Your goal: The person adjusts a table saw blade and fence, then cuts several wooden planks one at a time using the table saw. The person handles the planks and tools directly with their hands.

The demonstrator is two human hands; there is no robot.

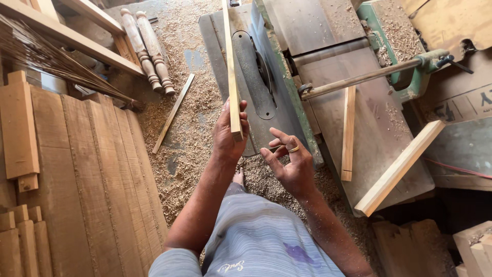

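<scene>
Head view: my left hand [229, 134] is closed around the near end of a thin wooden strip [231, 72], held up on edge so its length runs away from me over the table saw [256, 82]. My right hand [290, 160] hangs open just right of that end, fingers spread, holding nothing. I judge this the sighting step, checking the strip for straightness. The next move seems to call for a steady grip and my right hand closing on the strip beside the left. Right of the saw, 2 more strips [348, 132] [398, 167] rest on the green planer worktop [379, 128]; sawdust [189, 138] covers the floor left of the saw.
</scene>
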